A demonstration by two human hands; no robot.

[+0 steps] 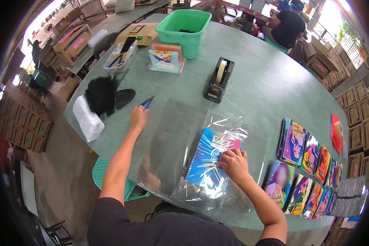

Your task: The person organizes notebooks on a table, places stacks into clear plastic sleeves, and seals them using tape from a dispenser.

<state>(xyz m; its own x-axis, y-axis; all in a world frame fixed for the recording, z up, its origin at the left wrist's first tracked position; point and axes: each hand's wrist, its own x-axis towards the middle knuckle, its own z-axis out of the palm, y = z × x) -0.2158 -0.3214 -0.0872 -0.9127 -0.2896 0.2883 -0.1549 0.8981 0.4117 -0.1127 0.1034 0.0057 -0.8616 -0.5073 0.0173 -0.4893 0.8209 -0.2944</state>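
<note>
A notebook point(207, 153) in clear film point(194, 189), long axis near-to-far, lies beneath and left of the nearer right hand point(235, 165), fingers curled, pinch unclear; farther left, the left hand point(138, 118) grips pliers point(148, 102).

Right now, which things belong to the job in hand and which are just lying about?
Likely in the job: spiral notebook, under the right hand; clear plastic over it; blue-handled tool at the left hand.

Probably lying about: green tub; white package; black bristly bundle.
</note>
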